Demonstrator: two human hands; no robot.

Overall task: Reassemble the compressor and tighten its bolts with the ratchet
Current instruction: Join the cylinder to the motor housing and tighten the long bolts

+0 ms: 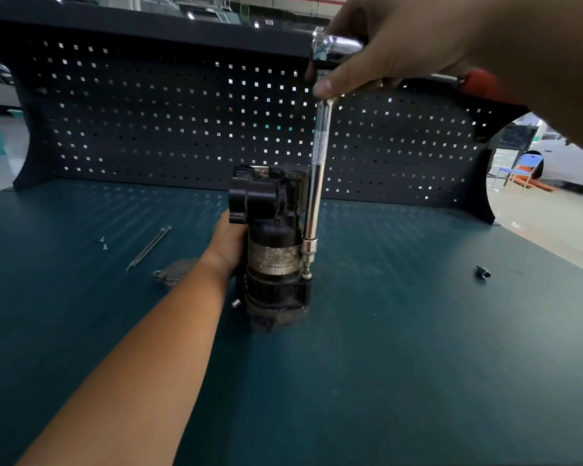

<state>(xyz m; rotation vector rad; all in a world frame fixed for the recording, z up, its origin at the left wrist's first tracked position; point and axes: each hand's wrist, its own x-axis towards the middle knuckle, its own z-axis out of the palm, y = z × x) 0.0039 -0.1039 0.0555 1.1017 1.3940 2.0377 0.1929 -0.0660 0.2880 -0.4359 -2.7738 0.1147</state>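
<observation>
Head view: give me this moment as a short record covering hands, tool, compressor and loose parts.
compressor: black, upright on the teal bench
left hand: grips the compressor's side
right hand: holds the ratchet at its head
extension bar: vertical, lower end at the compressor's lower flange
loose parts, left: two long bolts, two small screws, a grey metal plate
loose part, right: small black fitting
stage: tool set at the flange; long bolts not yet fitted

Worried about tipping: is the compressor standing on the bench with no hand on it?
No, the left hand grips the upright compressor by its side while the right hand holds the ratchet above it.
</observation>
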